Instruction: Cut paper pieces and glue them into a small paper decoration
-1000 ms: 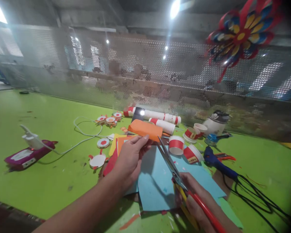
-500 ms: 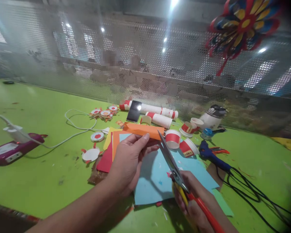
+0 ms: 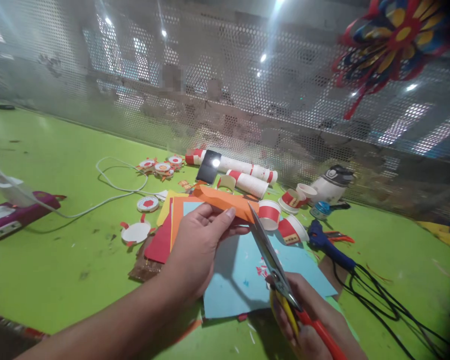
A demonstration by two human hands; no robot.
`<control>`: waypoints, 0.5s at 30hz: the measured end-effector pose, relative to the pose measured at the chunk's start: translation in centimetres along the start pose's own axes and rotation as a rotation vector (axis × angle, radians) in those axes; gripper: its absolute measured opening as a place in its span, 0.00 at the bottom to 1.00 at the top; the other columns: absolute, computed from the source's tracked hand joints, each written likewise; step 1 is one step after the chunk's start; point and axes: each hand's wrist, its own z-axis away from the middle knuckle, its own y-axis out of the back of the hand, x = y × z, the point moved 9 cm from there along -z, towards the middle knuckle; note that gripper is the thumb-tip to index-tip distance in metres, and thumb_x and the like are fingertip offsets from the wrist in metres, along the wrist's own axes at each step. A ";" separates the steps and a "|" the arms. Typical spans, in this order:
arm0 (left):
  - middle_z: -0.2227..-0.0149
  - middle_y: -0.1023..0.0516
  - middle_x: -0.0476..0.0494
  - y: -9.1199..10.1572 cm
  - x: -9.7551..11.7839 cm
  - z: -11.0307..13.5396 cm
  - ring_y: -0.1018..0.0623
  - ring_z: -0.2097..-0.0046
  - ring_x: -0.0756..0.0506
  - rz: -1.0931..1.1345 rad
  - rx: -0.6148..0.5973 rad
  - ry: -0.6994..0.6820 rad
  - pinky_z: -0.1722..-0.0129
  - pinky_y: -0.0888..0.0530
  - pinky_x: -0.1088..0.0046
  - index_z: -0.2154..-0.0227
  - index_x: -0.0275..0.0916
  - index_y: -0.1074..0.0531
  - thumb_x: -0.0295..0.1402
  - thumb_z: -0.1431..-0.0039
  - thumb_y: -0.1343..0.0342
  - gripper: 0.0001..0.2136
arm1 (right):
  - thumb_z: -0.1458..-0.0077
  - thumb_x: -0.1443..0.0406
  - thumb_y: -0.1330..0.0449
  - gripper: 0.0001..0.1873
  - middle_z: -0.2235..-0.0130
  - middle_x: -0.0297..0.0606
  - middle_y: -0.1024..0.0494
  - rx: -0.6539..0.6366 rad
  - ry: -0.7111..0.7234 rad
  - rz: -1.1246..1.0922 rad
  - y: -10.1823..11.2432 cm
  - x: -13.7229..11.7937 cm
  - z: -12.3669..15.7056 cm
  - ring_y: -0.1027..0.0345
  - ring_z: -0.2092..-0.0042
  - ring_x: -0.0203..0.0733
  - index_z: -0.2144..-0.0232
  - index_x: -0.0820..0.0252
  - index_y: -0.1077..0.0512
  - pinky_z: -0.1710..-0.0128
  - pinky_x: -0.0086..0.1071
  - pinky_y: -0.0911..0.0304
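Note:
Between the thumb and fingers of my left hand point(image 3: 206, 240) is a folded strip of orange paper point(image 3: 225, 198), held above the table. My right hand point(image 3: 307, 315) grips a pair of scissors point(image 3: 272, 260) with one red and one yellow handle. The blade tips meet the right end of the orange paper; how far they cut in is unclear. Below both hands lies a light blue sheet point(image 3: 232, 295) with small red and white scraps on it. Red, orange and yellow sheets are stacked at its left, the red sheet point(image 3: 159, 242) nearest me.
Red-and-white paper cups point(image 3: 269, 215) stand and lie behind the blue sheet. A blue glue gun point(image 3: 330, 246) with black cable lies at right. Further back are a phone point(image 3: 209, 167) and stacked cups point(image 3: 247, 184); a purple power strip point(image 3: 20, 217) sits left.
The camera view has shifted slightly. Both hands keep their holds, with the scissor tips still at the orange paper's right end.

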 end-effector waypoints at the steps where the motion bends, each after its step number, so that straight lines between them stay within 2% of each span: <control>1: 0.67 0.23 0.40 0.1 0.0 0.0 0.23 0.68 0.48 -0.014 0.007 -0.001 0.61 0.27 0.67 0.67 0.31 0.30 0.30 0.49 0.43 0.08 | 0.49 0.43 0.53 0.31 0.75 0.35 0.33 -0.002 0.003 0.000 0.1 0.1 0.1 0.41 0.77 0.35 0.52 0.59 0.39 0.79 0.26 0.45; 10: 0.68 0.23 0.40 0.0 0.0 -0.1 0.23 0.67 0.46 -0.063 -0.016 -0.036 0.60 0.27 0.64 0.67 0.31 0.29 0.32 0.50 0.43 0.09 | 0.49 0.43 0.52 0.32 0.76 0.35 0.33 0.013 0.040 -0.006 0.2 0.8 0.3 0.39 0.77 0.36 0.51 0.59 0.36 0.79 0.26 0.44; 15: 0.65 0.23 0.37 -0.3 0.2 0.1 0.23 0.66 0.45 -0.059 -0.039 -0.036 0.60 0.28 0.65 0.66 0.30 0.29 0.31 0.49 0.43 0.09 | 0.49 0.42 0.55 0.34 0.76 0.35 0.33 0.035 0.072 0.031 0.1 0.8 0.2 0.38 0.76 0.37 0.50 0.59 0.36 0.77 0.27 0.43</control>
